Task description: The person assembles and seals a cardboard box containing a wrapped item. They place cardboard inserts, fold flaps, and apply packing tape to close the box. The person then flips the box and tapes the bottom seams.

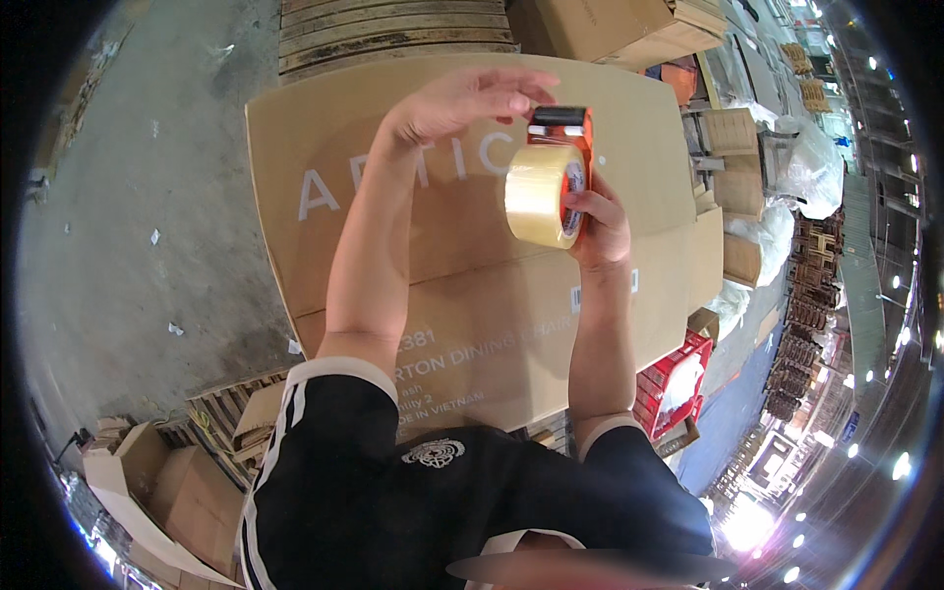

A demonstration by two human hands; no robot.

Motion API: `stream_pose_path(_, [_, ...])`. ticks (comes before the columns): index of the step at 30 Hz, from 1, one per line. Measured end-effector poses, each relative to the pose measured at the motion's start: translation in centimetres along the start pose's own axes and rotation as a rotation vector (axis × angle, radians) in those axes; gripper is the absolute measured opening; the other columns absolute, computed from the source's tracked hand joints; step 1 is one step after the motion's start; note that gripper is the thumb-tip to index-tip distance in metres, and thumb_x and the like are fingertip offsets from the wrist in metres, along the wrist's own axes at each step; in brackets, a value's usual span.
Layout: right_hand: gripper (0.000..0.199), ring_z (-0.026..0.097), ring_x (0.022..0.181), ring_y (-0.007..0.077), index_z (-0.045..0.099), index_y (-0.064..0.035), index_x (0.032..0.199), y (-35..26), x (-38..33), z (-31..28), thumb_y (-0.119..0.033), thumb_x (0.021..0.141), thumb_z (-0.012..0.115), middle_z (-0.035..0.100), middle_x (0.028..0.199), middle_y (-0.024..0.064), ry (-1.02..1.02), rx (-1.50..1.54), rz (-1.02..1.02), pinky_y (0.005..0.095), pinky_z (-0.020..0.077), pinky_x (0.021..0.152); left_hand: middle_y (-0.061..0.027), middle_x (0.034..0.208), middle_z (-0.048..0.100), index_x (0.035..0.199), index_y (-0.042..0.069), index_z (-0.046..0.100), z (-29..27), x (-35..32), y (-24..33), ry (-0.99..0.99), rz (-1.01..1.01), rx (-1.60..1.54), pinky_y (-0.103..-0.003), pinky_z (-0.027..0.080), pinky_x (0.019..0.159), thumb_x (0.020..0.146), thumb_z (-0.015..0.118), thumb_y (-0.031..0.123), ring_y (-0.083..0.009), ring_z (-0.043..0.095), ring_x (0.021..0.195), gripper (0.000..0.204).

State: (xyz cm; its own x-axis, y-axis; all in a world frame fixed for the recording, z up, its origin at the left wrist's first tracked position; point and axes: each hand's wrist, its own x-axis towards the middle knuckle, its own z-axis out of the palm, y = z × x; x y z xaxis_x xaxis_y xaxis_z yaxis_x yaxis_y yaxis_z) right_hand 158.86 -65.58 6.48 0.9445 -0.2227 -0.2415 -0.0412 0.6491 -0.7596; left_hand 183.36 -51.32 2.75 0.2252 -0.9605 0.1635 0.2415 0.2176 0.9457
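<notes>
While the right hand (pixel 598 228) grips the orange tape dispenser (pixel 562 169) above the large cardboard box (pixel 472 285), the left hand (pixel 462 103) pinches at its top end, fingers closed.

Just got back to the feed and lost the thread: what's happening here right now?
A person holds an orange tape dispenser loaded with a roll of clear packing tape above a large flat brown cardboard box. The right hand grips the dispenser by its handle below the roll, while the left hand pinches at the dispenser's top end. Wooden pallets and more cartons lie around.
</notes>
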Motion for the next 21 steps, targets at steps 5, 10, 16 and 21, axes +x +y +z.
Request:
stream_pose_path(5, [0.060, 0.069, 0.123, 0.0298, 0.049, 0.0036, 0.153, 3.2, 2.2, -0.6, -0.027, 0.103, 0.063, 0.067, 0.137, 0.0189, 0.082, 0.201, -0.053, 0.0435, 0.0593, 0.102, -0.0073, 0.143, 0.066, 0.154, 0.005, 0.060, 0.5, 0.3, 0.2, 0.004, 0.003, -0.118, -0.037, 0.049, 0.110, 0.093, 0.081, 0.013, -0.0186, 0.062, 0.125, 0.066])
stream_pose_path(10, [0.060, 0.071, 0.118, 0.0284, 0.053, 0.0023, 0.149, 3.0, 5.0, -2.6, -0.040, 0.107, 0.060, 0.069, 0.134, 0.0181, 0.143, 0.151, -0.166, 0.0431, 0.0603, 0.097, -0.0050, 0.137, 0.068, 0.144, 0.012, 0.069, 0.1, 0.4, 0.5, 0.198, 0.000, -0.004, -0.033, 0.049, 0.107, 0.088, 0.083, 0.005, -0.0177, 0.063, 0.123, 0.058])
stream_pose_path(16, [0.068, 0.069, 0.122, 0.0281, 0.047, 0.0028, 0.153, 0.9, 8.4, -3.5, -0.040, 0.103, 0.065, 0.065, 0.140, 0.0189, 0.095, -0.038, -0.182, 0.0422, 0.0588, 0.103, -0.0078, 0.148, 0.066, 0.121, 0.010, 0.082, -0.3, 0.5, 0.7, 0.375, 0.041, 0.446, -0.038, 0.049, 0.112, 0.095, 0.076, 0.009, -0.0195, 0.063, 0.128, 0.027])
stream_pose_path(21, [0.075, 0.067, 0.127, 0.0279, 0.040, 0.0027, 0.158, 0.8, 9.0, -2.3, -0.038, 0.100, 0.067, 0.059, 0.146, 0.0207, 0.038, -0.016, -0.130, 0.0413, 0.0582, 0.104, -0.0096, 0.157, 0.061, 0.120, 0.006, 0.081, 0.0, 0.6, 1.0, 0.384, -0.055, 0.415, -0.041, 0.049, 0.116, 0.101, 0.068, 0.010, -0.0200, 0.063, 0.132, 0.024])
